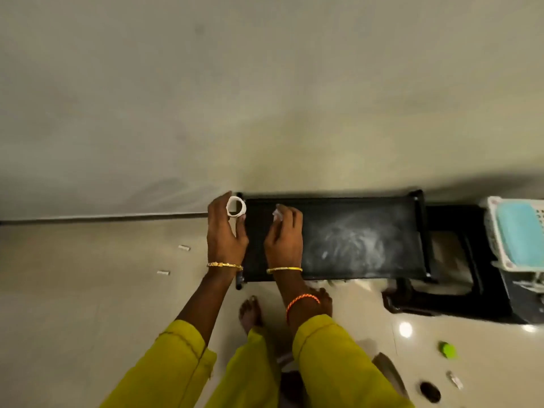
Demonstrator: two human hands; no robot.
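Just to the right of the right hand [284, 237], which pinches a white wad [277, 214] against the black shelf top [338, 206], lies the dusty smear [353, 240]. The left hand [225, 231], farther off, grips a white ring [235, 206].

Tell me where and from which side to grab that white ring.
Pinch the upper right arc of the white ring, one finger through its hole, from the right, over the black shelf. The hole faces the camera; the left hand covers its left and lower rim. The right hand holds a white wad.
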